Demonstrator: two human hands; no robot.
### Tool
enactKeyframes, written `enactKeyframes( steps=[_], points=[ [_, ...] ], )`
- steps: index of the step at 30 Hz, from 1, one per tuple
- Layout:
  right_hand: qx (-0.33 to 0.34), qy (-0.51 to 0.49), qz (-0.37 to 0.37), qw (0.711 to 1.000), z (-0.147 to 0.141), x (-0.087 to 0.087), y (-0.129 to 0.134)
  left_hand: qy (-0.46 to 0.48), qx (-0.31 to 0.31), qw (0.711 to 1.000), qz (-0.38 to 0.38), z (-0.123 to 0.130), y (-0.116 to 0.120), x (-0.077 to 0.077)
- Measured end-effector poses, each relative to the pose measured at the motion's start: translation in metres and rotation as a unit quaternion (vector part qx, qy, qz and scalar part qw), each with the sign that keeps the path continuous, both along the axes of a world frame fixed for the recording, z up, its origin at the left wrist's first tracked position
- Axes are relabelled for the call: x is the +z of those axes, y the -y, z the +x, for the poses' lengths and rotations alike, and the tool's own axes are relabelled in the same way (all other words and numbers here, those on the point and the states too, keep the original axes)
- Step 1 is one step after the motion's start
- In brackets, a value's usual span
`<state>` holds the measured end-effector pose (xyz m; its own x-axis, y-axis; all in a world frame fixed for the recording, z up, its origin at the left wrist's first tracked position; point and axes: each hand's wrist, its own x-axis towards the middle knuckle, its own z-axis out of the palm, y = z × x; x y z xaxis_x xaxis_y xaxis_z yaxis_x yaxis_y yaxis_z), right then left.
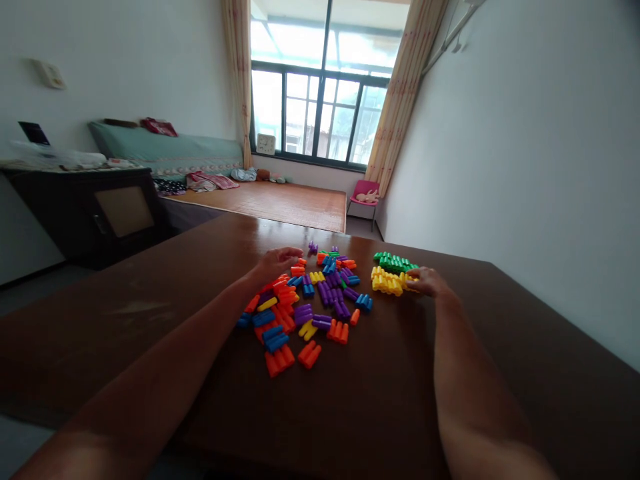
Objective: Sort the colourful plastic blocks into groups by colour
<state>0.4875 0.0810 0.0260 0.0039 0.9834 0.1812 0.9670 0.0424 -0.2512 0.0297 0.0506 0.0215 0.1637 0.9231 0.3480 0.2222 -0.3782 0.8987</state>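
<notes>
Bullet-shaped plastic building pieces lie in a loose mixed pile on the dark table, among them orange pieces [280, 360], purple pieces [327, 293], blue pieces [364, 303] and a few yellow ones. My left hand [274, 263] hovers at the pile's far left side, fingers stretched out over orange pieces; I see nothing held in it. On the right, my right hand [432, 283] has its fingers closed on a yellow building piece [411, 282], at the right end of a yellow row [387, 281]. Behind that row sits a green group [397, 262]. The fingers partly cover the yellow piece.
The brown table [370, 400] reaches toward a low bed [295, 203] with a mat and cloths. A dark cabinet [80, 207] stands at left. By the window, a pink chair [367, 190] holds a soft toy. White walls flank both sides.
</notes>
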Motion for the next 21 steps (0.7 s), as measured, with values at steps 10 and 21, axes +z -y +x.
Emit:
enactKeyframes(
  steps=[10,21],
  points=[
    [0.002,-0.007,0.070,0.997,-0.012,0.015,-0.005,-0.011,0.032,0.999,0.006,-0.011,-0.001,0.004],
    [0.321,0.066,0.135,0.935,-0.205,-0.001,0.032,-0.052,0.043,0.997,0.046,-0.014,-0.001,-0.003]
  ],
)
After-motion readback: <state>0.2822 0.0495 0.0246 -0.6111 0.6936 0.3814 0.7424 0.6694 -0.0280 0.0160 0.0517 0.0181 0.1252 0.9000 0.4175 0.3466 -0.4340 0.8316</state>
